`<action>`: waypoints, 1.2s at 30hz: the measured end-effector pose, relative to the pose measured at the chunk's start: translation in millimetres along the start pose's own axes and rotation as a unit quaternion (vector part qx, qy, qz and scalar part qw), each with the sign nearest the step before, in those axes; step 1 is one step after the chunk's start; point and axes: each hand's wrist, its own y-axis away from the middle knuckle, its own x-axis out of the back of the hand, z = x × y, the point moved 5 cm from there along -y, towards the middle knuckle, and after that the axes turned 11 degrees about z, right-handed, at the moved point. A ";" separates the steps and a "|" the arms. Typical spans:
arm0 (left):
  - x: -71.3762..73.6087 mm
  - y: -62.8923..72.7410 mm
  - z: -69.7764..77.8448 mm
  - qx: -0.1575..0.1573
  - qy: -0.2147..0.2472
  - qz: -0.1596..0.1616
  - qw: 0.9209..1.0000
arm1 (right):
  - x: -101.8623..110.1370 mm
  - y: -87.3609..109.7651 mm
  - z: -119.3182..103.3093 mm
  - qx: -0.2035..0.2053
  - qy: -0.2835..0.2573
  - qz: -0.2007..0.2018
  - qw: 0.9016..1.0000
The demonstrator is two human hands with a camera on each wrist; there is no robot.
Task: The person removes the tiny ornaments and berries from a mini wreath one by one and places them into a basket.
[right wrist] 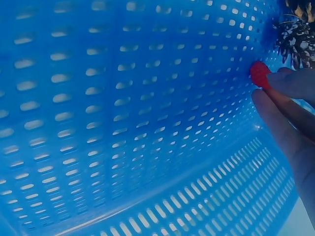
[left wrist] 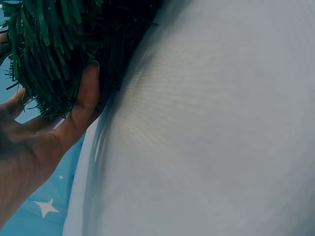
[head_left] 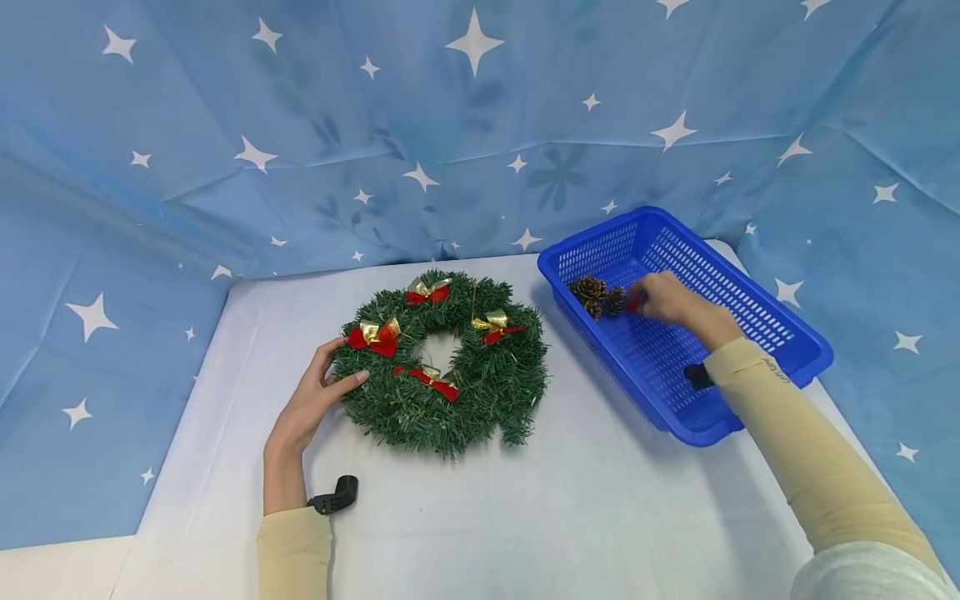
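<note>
A green wreath lies on the table, dressed with several red and gold bows. At its left edge my left hand grips the wreath, thumb on the near side and fingers round the outer rim; the left wrist view shows the thumb against the green tinsel needles. Over in the blue basket, my right hand pinches a small round red thing between thumb and fingertips. Pine cones lie in the basket just left of that hand, one of them dark with pale tips.
The slatted basket stands angled at the right side of the white-covered table, its rim raised around the right hand. Blue cloth with white stars hangs behind and along both sides.
</note>
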 end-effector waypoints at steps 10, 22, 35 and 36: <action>-0.8 -0.5 0.3 -0.002 0.000 0.001 1.000 | 11.4 0.0 0.9 0.006 0.011 0.024 1.000; -1.1 -2.1 -0.6 0.002 0.002 0.003 1.000 | 23.6 -2.5 -10.2 0.015 0.000 0.048 0.999; -0.8 -4.1 -2.6 0.006 0.006 0.006 1.000 | 33.6 -14.9 -38.1 0.045 -0.001 0.069 0.997; -0.7 -4.1 -2.7 0.006 0.006 0.005 1.000 | 33.9 -15.8 -39.6 0.047 -0.002 0.070 0.996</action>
